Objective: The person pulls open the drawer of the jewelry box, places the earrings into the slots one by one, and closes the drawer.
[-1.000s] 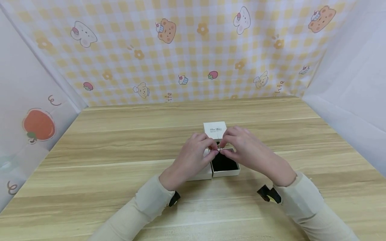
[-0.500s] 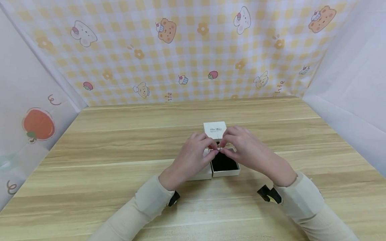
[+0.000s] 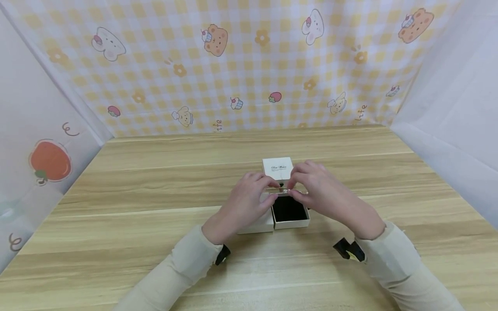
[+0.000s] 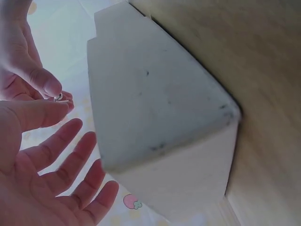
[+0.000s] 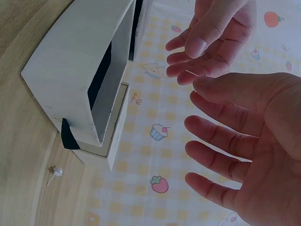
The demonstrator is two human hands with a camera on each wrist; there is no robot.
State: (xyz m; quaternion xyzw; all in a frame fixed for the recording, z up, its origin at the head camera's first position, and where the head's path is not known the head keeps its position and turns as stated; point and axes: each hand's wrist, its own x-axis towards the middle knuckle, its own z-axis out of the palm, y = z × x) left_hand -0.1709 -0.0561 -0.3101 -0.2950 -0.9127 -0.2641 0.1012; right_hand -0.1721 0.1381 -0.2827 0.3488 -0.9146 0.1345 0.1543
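In the head view my right hand pinches a tiny shiny earring between thumb and forefinger, above a small white box with a black inside. Its thin post shows at the right fingertips in the right wrist view, and a silvery bit of it in the left wrist view. My left hand hovers just to its left, thumb and forefinger apart, nothing visible between them. The left hand's other fingers spread in the left wrist view. Under the left hand stands a second white box, partly hidden by it.
Behind the hands sits a white box piece with "Best Wishes" lettering. In the right wrist view, a black ribbon tab sticks out of the box, and another small jewelled earring lies on the wooden table.
My left thumb and forefinger have parted and drawn slightly left. The right hand has shifted slightly right with the earring. The boxes have stayed put.
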